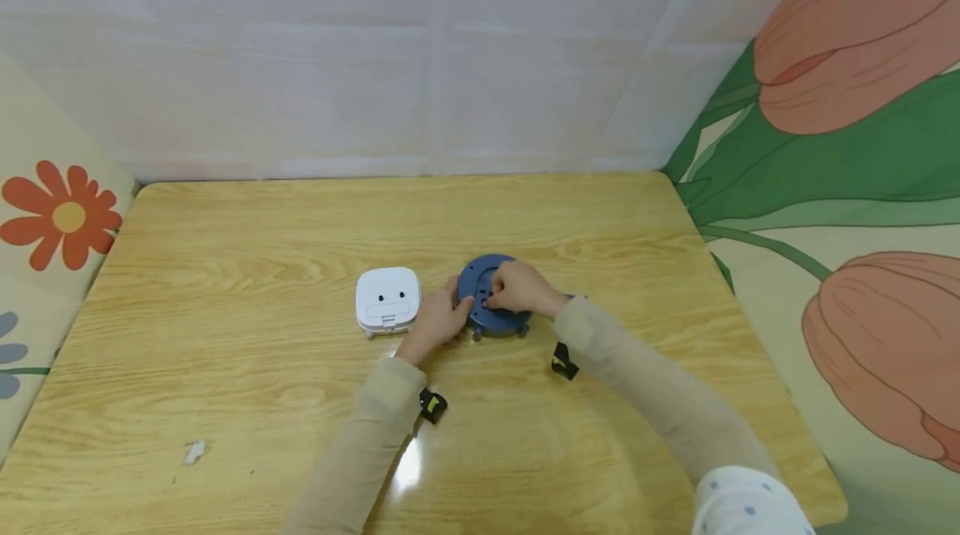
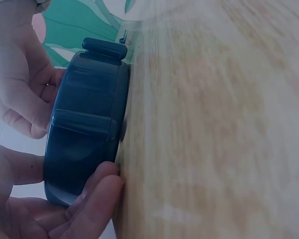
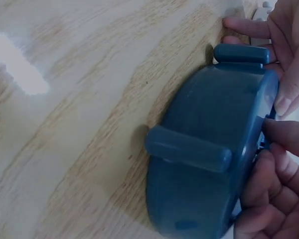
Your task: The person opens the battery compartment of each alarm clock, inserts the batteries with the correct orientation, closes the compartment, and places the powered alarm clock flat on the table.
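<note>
A dark blue round plastic case point(image 1: 495, 320) with short stubby feet sits on the table, its recessed face turned up. My left hand point(image 1: 437, 317) grips its left edge, thumb on the face and fingers along the side wall, as the left wrist view shows. On the face is my right hand point(image 1: 521, 287), fingers curled and thumb and fingertips at the central recess. Whether a small part is pinched there is hidden. In the right wrist view, the side of the blue case point(image 3: 204, 114) shows two raised feet.
Just left of my left hand stands a white rounded-square case point(image 1: 387, 297) with two dark dots and a small latch. Both lie on a wood-grain table point(image 1: 262, 268). A white sheet point(image 1: 390, 77) hangs behind the table, and flower-printed panels flank it.
</note>
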Motion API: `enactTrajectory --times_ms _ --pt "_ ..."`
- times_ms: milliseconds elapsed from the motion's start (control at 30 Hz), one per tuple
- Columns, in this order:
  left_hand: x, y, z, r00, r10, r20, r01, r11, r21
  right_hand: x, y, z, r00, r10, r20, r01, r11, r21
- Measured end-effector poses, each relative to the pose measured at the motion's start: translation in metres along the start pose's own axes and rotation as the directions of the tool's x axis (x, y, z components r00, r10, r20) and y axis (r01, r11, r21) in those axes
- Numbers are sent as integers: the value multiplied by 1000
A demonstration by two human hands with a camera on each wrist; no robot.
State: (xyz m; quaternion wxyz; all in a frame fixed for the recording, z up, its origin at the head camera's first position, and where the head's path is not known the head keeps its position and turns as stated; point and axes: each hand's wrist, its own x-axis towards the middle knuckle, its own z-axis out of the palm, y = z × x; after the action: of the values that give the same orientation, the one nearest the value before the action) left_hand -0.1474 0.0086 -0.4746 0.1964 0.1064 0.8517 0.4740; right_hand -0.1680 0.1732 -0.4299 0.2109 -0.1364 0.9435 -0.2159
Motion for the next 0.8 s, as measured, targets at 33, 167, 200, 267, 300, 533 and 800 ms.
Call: enactTrajectory --times_ms 33,167,200,267,300,533,800 --pt "0 0 0 1000 -1 1 1 1000 -4 -1 1 0 1000 -14 -8 14 1000 -3" --pt "0 0 0 1000 -5 -4 5 1000 -10 -6 4 -3 997 -66 -46 65 998 -14" --pt "0 0 0 1000 -6 -5 6 1000 -12 -7 5 -3 996 -76 -55 75 997 -17" --pt "0 0 1 1000 -6 -7 6 1000 -15 -10 5 -5 994 -90 -69 89 996 -18" --pt "0 0 1 1000 -8 -8 8 1000 -17 -11 5 -5 992 -97 -76 96 995 -16" --pt "1 -1 1 1000 -16 -9 16 1000 -18 -23 6 -8 981 -162 -103 161 987 -15" --pt "-1 0 1 1000 -15 -9 15 1000 -24 -38 13 -7 963 -178 -201 169 984 -60"
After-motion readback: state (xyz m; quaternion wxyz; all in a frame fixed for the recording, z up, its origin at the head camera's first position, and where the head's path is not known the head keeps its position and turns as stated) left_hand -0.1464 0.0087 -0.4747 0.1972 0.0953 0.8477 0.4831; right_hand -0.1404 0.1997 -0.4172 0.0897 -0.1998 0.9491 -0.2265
